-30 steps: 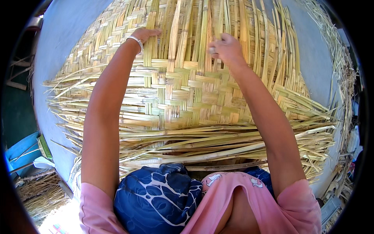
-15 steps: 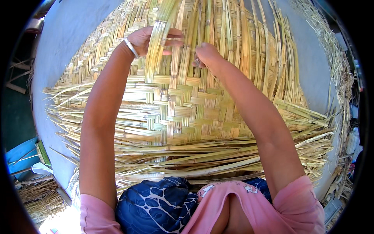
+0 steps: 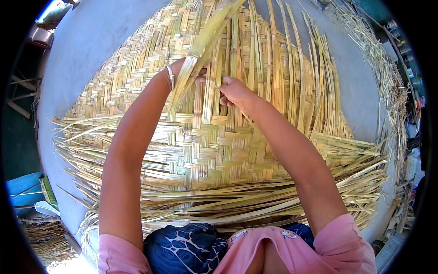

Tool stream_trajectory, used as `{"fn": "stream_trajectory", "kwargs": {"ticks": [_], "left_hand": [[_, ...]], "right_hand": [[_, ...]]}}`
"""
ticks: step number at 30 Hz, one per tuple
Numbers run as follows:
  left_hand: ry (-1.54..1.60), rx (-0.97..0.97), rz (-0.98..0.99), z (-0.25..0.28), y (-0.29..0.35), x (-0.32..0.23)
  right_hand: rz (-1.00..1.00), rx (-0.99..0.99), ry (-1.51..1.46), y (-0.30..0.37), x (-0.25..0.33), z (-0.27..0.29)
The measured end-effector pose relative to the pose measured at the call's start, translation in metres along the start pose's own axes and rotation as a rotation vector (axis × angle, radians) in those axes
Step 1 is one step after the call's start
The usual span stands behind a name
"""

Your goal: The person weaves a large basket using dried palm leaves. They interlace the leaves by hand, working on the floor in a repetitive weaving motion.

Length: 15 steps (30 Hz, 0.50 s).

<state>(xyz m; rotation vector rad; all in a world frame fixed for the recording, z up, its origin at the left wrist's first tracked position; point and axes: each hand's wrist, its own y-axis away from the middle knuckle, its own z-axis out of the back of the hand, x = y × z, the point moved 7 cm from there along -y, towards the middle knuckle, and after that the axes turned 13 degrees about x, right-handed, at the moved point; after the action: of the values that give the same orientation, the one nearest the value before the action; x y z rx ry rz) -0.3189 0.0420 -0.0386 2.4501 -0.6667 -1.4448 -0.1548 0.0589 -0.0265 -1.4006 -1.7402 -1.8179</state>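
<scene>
Fingers of the left hand (image 3: 179,66) sit partly hidden behind a broad strip (image 3: 211,33), so I cannot tell whether they pinch anything. Just to their right, the fingers of the right hand (image 3: 237,94) are curled beside the lengthwise strips (image 3: 209,101); whether they grip one cannot be told. The broad strip slants away beyond the left fingers, up and rightward. Beneath and around the fingers lies the mat (image 3: 141,68), woven both beyond them and toward the body. A bangle (image 3: 170,76) circles the left wrist. Bodyward of the fingers, crosswise strips (image 3: 219,201) lie bunched, then a blue cloth (image 3: 185,250) and pink top (image 3: 340,244). Farther out, grey floor (image 3: 104,36) borders the mat.
</scene>
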Motion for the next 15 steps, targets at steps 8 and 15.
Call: {"fn": "stream_trajectory", "kwargs": {"ticks": [8, 15], "left_hand": [[0.13, -0.275, -0.505, 0.034, 0.045, -0.044], [0.292, -0.429, -0.537, 0.062, 0.126, -0.036]], "right_hand": [[0.03, 0.173, 0.071, -0.005, 0.009, 0.002], [0.047, 0.055, 0.436, 0.013, 0.013, 0.01]]}}
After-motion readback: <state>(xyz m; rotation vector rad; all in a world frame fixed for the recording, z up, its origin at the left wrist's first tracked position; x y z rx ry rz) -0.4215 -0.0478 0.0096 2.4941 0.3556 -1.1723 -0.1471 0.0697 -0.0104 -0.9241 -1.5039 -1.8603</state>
